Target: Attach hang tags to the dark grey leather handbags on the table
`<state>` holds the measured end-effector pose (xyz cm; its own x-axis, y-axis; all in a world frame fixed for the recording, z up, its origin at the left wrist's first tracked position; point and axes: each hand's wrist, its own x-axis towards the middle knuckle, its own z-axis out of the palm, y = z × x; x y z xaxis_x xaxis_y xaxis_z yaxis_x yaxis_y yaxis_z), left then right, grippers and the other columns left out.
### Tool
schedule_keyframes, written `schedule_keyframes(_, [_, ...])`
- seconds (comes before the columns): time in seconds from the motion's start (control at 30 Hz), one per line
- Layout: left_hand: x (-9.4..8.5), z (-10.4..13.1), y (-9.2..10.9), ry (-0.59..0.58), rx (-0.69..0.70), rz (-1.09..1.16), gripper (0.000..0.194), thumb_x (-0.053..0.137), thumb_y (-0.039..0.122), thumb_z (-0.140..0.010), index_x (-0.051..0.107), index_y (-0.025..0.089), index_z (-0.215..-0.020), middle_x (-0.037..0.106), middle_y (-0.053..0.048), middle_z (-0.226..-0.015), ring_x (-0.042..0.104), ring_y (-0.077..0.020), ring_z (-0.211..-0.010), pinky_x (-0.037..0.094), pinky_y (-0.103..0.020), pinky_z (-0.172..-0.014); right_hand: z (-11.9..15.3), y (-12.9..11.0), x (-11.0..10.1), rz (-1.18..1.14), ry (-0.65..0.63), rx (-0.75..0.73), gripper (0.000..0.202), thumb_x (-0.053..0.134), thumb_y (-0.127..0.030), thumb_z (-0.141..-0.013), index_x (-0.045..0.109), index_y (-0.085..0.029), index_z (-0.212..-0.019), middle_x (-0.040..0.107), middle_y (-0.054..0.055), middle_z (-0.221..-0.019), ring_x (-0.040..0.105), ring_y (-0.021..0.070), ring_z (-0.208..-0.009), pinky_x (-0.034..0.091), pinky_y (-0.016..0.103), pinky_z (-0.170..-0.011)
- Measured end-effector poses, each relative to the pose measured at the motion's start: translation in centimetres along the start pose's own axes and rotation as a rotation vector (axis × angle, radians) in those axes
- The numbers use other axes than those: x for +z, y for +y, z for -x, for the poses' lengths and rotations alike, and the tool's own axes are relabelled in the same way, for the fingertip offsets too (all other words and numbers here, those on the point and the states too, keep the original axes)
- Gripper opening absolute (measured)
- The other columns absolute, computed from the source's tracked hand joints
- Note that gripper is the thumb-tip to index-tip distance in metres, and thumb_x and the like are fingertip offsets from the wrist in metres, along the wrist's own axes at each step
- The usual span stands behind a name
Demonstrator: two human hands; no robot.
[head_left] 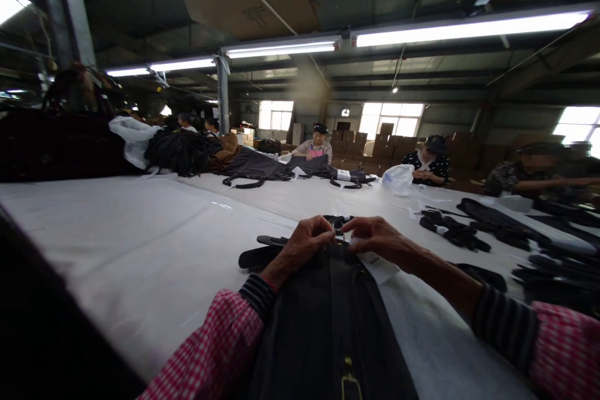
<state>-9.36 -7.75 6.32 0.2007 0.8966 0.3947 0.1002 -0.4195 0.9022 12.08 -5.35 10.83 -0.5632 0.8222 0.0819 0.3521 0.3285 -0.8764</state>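
Observation:
A black bag [307, 325] lies lengthwise on the white table in front of me, with a gold-coloured metal clasp [349, 380] at its near end. At its far end my left hand [307, 239] pinches with thumb and forefinger at a small metal fitting [338, 231]. From the other side my right hand [370, 236] closes its fingers on the same spot. What exactly sits between the fingertips is too small to make out. Black straps [257, 256] stick out left of the bag. A white paper tag [379, 267] lies beneath my right hand.
Black straps [452, 231] in bundles lie on the right of the white table [140, 231]. Dark bags [255, 164] and a clear plastic bag [398, 179] are along the far edge. A dark red bag [56, 144] stands at far left. Several people sit across the table.

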Motion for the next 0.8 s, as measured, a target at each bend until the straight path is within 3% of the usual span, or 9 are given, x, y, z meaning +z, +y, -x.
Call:
schedule_keyframes(0.2, [0.1,0.1,0.2,-0.020,0.004,0.020,0.020,0.070,0.033,-0.084,0.061,0.015,-0.087,0.068,-0.001,-0.078,0.052,-0.0108,-0.062,0.040,-0.024,-0.062,-0.5,0.3,-0.4,0.201,0.161,-0.127,0.049,0.077,-0.025,-0.068,0.067,-0.018,-0.116,0.064,-0.003,-0.076,0.059,0.0166,-0.069,0.042,0.029,-0.065])
schedule_keyframes(0.33, [0.0,0.3,0.3,-0.023,-0.005,-0.012,0.023,0.070,0.036,-0.084,0.065,0.014,-0.087,0.064,0.000,-0.076,0.053,-0.0118,-0.067,0.040,-0.025,-0.065,0.4,-0.7,0.2,0.715,0.331,-0.286,0.032,0.061,-0.013,-0.084,0.065,-0.020,-0.115,0.069,0.003,-0.087,0.061,0.0188,-0.082,0.040,0.029,-0.070])
schedule_keyframes(0.43, [-0.1,0.3,0.2,-0.018,0.011,-0.010,0.024,0.070,0.038,-0.084,0.065,0.014,-0.087,0.062,0.001,-0.075,0.053,-0.0121,-0.067,0.039,-0.025,-0.065,1.2,-1.6,1.2,0.998,0.219,-0.391,0.023,0.052,-0.007,-0.090,0.068,-0.020,-0.100,0.070,0.007,-0.095,0.059,0.0208,-0.094,0.037,0.027,-0.070])
schedule_keyframes(0.5, [-0.2,0.3,0.2,-0.016,0.010,-0.004,0.025,0.070,0.038,-0.084,0.064,0.015,-0.088,0.061,0.002,-0.073,0.054,-0.0125,-0.068,0.040,-0.025,-0.067,1.5,-1.9,1.7,0.952,0.064,-0.379,0.019,0.054,-0.009,-0.089,0.069,-0.021,-0.093,0.070,0.004,-0.088,0.059,0.0188,-0.085,0.036,0.027,-0.067])
schedule_keyframes(0.6, [-0.2,0.3,0.2,-0.055,-0.025,-0.021,0.023,0.069,0.038,-0.085,0.065,0.016,-0.089,0.061,0.002,-0.074,0.054,-0.0133,-0.070,0.040,-0.026,-0.069,1.4,-1.8,1.4,0.639,-0.110,-0.266,0.010,0.064,-0.022,-0.088,0.072,-0.021,-0.092,0.068,0.000,-0.080,0.058,0.0157,-0.073,0.037,0.027,-0.066])
schedule_keyframes(0.73, [-0.3,0.3,0.0,-0.142,-0.031,-0.069,0.020,0.069,0.037,-0.083,0.066,0.017,-0.087,0.060,0.001,-0.081,0.053,-0.0148,-0.077,0.039,-0.025,-0.069,1.0,-1.4,-0.1,0.171,-0.336,-0.129,0.031,0.067,-0.042,-0.088,0.074,-0.017,-0.105,0.070,0.003,-0.088,0.061,0.0184,-0.080,0.043,0.028,-0.068])
schedule_keyframes(0.8, [-0.3,0.3,0.0,-0.149,-0.014,-0.081,0.019,0.067,0.036,-0.084,0.066,0.017,-0.087,0.060,0.001,-0.082,0.052,-0.0151,-0.079,0.039,-0.025,-0.070,0.9,-1.4,-0.5,0.129,-0.357,-0.133,0.031,0.068,-0.041,-0.087,0.074,-0.016,-0.105,0.069,0.003,-0.091,0.060,0.0188,-0.082,0.043,0.028,-0.069])
